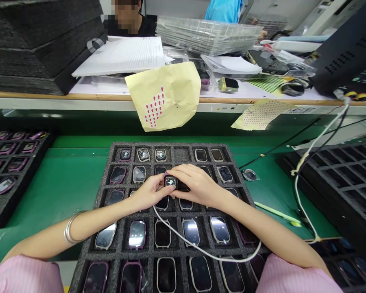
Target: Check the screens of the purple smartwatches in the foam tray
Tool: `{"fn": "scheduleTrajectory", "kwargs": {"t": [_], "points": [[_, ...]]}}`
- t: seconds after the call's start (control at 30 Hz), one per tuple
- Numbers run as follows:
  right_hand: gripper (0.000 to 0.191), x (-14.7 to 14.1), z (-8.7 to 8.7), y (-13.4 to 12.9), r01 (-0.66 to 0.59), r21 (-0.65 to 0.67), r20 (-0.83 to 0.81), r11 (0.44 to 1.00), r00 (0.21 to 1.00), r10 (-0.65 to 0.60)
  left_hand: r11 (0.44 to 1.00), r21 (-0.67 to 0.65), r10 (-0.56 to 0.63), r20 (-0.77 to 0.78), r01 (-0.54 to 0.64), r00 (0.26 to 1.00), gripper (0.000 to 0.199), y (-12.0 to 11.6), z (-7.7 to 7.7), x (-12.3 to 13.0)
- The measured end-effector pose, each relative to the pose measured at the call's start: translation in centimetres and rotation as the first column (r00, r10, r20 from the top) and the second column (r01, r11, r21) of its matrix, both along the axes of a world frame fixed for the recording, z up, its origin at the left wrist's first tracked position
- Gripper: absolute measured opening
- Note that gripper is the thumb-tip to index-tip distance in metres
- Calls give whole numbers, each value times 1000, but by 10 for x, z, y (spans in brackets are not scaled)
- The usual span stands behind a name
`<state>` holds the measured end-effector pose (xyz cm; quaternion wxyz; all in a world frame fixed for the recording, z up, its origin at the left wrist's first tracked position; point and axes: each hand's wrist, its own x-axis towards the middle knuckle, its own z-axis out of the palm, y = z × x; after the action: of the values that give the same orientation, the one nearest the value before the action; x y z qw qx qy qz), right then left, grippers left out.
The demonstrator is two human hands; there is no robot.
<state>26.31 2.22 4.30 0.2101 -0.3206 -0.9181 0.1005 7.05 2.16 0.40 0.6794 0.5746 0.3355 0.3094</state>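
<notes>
A small purple-edged smartwatch with a lit screen is held above the middle of a black foam tray. My left hand grips its left side, thumb on the lower screen edge. My right hand closes round its right side, fingers over the top and thumb underneath. A white cable emerges below my left hand and loops right across the tray; its end there is hidden. Watch cases without straps fill most compartments, purple or silver-edged. In the back row, three screens are lit, including a purple watch.
More purple watches sit in a left-hand tray. Stacked black trays stand right, near a green pen-like stick. A shelf behind carries papers and clear plastic trays; yellow sticker sheets hang over its edge. A person sits beyond.
</notes>
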Motion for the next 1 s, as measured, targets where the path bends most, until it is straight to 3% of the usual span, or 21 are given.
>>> {"fn": "scheduleTrajectory", "kwargs": {"t": [0.47,0.57,0.67,0.73,0.83,1.0], "points": [[38,0,3,-1,-11,29,-19,1000,1000,11,999,17,-33,-17,33,999,33,0,-3,-1],[36,9,10,13,-37,0,-99,999,994,37,998,33,-53,-45,54,998,38,-1,-2,1],[39,21,12,39,92,-30,-160,995,983,-95,996,-29,-86,-17,85,996,44,-2,-1,3],[38,28,9,55,200,-21,-42,979,979,-201,992,-77,-93,30,95,995,43,-2,1,4],[39,38,8,68,209,-15,131,978,970,-205,987,-138,-84,0,83,996,41,-2,7,5],[31,66,30,69,216,-5,273,976,940,-206,978,-188,-121,-165,89,979,38,-2,25,9]]}}
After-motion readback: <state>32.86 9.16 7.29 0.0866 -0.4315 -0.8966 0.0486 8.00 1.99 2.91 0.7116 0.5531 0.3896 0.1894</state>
